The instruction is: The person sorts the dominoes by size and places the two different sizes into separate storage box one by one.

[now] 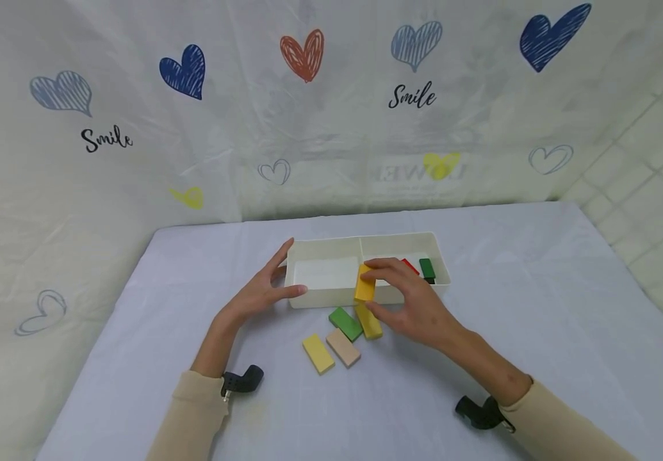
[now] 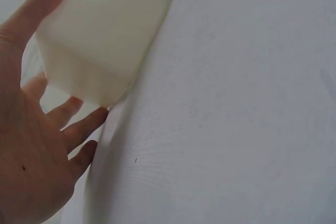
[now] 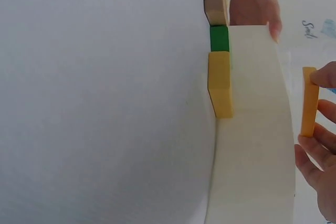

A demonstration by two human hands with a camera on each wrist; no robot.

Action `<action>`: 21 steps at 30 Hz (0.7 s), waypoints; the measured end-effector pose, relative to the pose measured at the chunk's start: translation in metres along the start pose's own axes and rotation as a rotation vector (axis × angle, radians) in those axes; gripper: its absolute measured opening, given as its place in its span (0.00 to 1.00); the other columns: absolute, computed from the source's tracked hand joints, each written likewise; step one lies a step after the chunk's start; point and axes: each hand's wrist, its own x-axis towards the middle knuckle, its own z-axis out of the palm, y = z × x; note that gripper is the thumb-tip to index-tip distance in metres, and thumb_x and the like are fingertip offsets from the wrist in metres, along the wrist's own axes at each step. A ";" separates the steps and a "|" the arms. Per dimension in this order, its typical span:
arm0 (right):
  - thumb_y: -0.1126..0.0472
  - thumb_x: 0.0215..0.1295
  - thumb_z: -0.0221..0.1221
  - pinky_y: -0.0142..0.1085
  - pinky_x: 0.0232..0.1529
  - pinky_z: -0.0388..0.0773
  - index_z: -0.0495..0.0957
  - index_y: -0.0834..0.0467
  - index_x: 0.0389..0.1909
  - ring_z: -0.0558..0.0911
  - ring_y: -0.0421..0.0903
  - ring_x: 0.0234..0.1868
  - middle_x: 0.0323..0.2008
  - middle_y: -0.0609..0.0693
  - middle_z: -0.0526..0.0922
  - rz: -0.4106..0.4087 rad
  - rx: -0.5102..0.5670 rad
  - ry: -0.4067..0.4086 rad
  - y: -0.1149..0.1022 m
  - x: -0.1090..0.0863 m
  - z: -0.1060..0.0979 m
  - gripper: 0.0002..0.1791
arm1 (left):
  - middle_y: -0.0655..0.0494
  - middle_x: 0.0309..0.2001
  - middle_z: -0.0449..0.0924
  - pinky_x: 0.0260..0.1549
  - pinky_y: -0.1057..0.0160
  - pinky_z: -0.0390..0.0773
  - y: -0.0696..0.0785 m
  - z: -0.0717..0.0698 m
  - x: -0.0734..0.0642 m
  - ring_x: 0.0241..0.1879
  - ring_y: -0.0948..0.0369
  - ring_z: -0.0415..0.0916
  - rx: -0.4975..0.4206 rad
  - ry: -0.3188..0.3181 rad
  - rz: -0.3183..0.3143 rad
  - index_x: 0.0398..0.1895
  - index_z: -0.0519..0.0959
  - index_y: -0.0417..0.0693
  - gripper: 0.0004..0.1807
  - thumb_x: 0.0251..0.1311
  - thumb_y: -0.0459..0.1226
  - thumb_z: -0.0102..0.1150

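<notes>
My right hand [image 1: 423, 310] pinches a yellow block [image 1: 365, 283] between thumb and fingers, over the front wall of a white two-compartment box [image 1: 322, 298], near its divider. The right wrist view also shows this yellow block [image 3: 309, 100] held on edge. My left hand [image 1: 257, 291] rests at the box's left end, thumb at the front wall and fingers spread fairly straight along the end wall. In front of the box lie another yellow block [image 1: 368, 322], a green block [image 1: 345, 324], a beige block [image 1: 343, 348] and a pale yellow block [image 1: 318, 354].
Inside the right compartment are a green block [image 1: 427, 268], a red block [image 1: 409, 266] partly hidden by my right hand, and a dark piece. A white cloth [image 1: 285, 410] covers the table. Behind it hangs a white sheet [image 1: 343, 121] printed with hearts.
</notes>
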 end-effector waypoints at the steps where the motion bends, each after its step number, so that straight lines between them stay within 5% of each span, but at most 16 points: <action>1: 0.61 0.62 0.73 0.49 0.64 0.80 0.82 0.53 0.58 0.79 0.50 0.67 0.66 0.48 0.78 0.005 0.002 -0.003 0.001 0.000 0.000 0.23 | 0.62 0.84 0.49 0.74 0.30 0.56 0.001 0.000 0.000 0.82 0.51 0.55 0.001 -0.002 -0.001 0.80 0.43 0.90 0.55 0.60 0.52 0.73; 6: 0.60 0.62 0.73 0.49 0.65 0.80 0.82 0.53 0.58 0.79 0.50 0.67 0.66 0.48 0.78 0.014 -0.016 -0.005 0.004 0.003 0.001 0.23 | 0.63 0.84 0.49 0.74 0.31 0.57 0.002 -0.001 0.002 0.82 0.52 0.56 0.014 -0.002 -0.005 0.83 0.43 0.85 0.57 0.59 0.54 0.73; 11: 0.60 0.62 0.73 0.49 0.66 0.79 0.82 0.53 0.58 0.78 0.50 0.68 0.67 0.47 0.78 0.032 -0.025 -0.005 0.005 0.007 0.001 0.23 | 0.65 0.84 0.49 0.74 0.32 0.60 0.004 -0.002 0.002 0.82 0.51 0.57 0.031 -0.007 -0.016 0.81 0.44 0.89 0.56 0.59 0.54 0.74; 21: 0.61 0.62 0.73 0.51 0.68 0.77 0.82 0.54 0.59 0.78 0.52 0.68 0.67 0.49 0.78 0.016 -0.004 -0.015 0.007 0.015 0.003 0.24 | 0.64 0.85 0.50 0.70 0.34 0.66 0.021 -0.009 -0.002 0.81 0.50 0.60 0.119 -0.027 -0.102 0.82 0.44 0.85 0.59 0.55 0.57 0.76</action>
